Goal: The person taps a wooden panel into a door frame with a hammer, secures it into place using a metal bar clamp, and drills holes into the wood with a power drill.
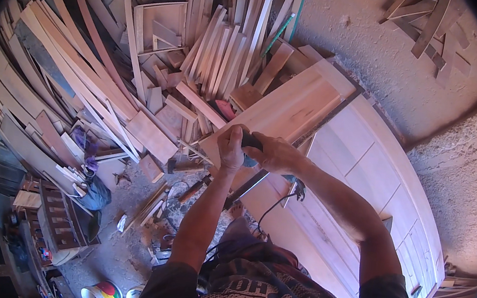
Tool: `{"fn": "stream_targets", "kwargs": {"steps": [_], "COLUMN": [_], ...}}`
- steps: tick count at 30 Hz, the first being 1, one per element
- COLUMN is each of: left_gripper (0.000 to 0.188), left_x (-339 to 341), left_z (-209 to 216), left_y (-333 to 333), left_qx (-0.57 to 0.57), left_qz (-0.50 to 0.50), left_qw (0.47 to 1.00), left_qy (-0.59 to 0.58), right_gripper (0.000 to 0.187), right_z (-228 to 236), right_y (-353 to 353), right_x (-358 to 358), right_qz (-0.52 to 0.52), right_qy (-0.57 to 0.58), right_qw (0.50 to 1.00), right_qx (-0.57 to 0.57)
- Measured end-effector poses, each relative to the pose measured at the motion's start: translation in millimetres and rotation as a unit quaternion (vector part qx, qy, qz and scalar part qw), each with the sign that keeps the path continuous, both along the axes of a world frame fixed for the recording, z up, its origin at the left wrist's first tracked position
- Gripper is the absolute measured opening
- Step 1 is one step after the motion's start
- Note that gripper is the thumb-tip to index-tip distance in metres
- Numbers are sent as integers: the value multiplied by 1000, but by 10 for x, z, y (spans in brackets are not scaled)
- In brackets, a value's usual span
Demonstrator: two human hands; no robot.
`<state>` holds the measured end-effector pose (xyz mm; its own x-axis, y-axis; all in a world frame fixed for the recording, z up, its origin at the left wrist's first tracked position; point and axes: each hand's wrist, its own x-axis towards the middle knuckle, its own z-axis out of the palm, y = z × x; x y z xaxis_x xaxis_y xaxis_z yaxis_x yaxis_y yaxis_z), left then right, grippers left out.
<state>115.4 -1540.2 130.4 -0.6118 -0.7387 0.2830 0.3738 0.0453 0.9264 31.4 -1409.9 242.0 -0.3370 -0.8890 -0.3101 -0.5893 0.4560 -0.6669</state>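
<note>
Both my hands are closed around a dark, rounded hand tool (252,142), low over the near end of a wide wooden board (300,100). My left hand (230,147) grips its left side with the fingers wrapped over. From the right, my right hand (276,154) holds the other side. Most of the tool is hidden by my fingers, so its exact kind cannot be made out. A black cord (269,214) loops beneath my right forearm. The board lies aslant on a large panelled wooden door (378,159), with a dark bar along its right edge.
Long curved planks (78,54) and upright strips (219,58) crowd the left and back. Offcuts (167,79) lie heaped beyond the board. A rough wall (346,29) rises at the back right. A slatted wooden piece (60,217) and a colourful bucket (101,295) stand at lower left.
</note>
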Motion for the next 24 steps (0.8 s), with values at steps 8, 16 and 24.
{"fn": "stream_targets", "kwargs": {"steps": [8,16,24], "left_gripper": [40,38,38], "left_x": [10,-10,-24], "left_z": [-53,16,48], "left_y": [13,8,2], "left_qx": [-22,-27,-8], "left_qz": [8,24,20], "left_qw": [1000,999,999], "left_qy": [-18,-29,-34], "right_gripper": [44,45,45], "right_z": [-110,-70,-8], "right_y": [-19,-28,-23], "right_x": [-53,-94,-120], "right_qz": [9,15,24], "right_qy": [-23,-37,-43], "right_qw": [1000,999,999], "right_qx": [5,21,19]}}
